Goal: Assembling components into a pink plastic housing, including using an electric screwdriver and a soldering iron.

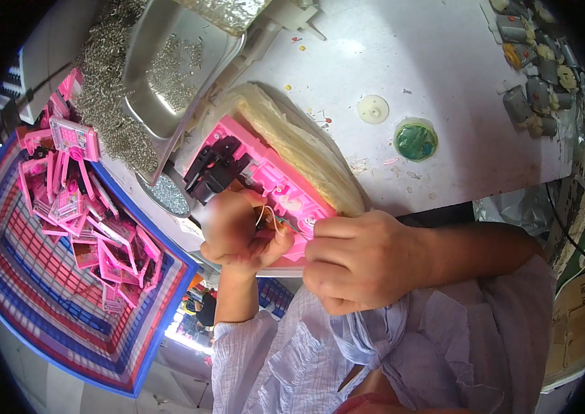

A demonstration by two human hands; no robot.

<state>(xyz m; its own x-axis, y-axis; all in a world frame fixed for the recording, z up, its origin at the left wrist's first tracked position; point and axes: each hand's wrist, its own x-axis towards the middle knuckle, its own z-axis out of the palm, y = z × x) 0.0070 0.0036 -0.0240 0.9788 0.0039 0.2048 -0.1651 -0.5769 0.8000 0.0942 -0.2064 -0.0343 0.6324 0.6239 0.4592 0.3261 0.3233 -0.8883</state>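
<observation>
A pink plastic toy housing (282, 169) lies open at a slant on a padded, plastic-covered cushion (306, 148). A black mechanism (216, 165) sits in its far left part. Over the near end, my left hand (241, 231) is closed, thumb and fingers pinching thin white and green wires (273, 215); part of this hand is blurred. My right hand (368, 262) is closed beside it, knuckles up, fingertips at the housing's near right end where the wires run. Whatever its fingers hold is hidden under them.
Left, a woven blue, red and white basket (85, 324) holds several pink parts (72, 200). Many small screws (113, 110) lie around a metal tray (144, 76). Small motors (537, 83) crowd the far right. A white disc (373, 108) and green dish (415, 140) rest on the table.
</observation>
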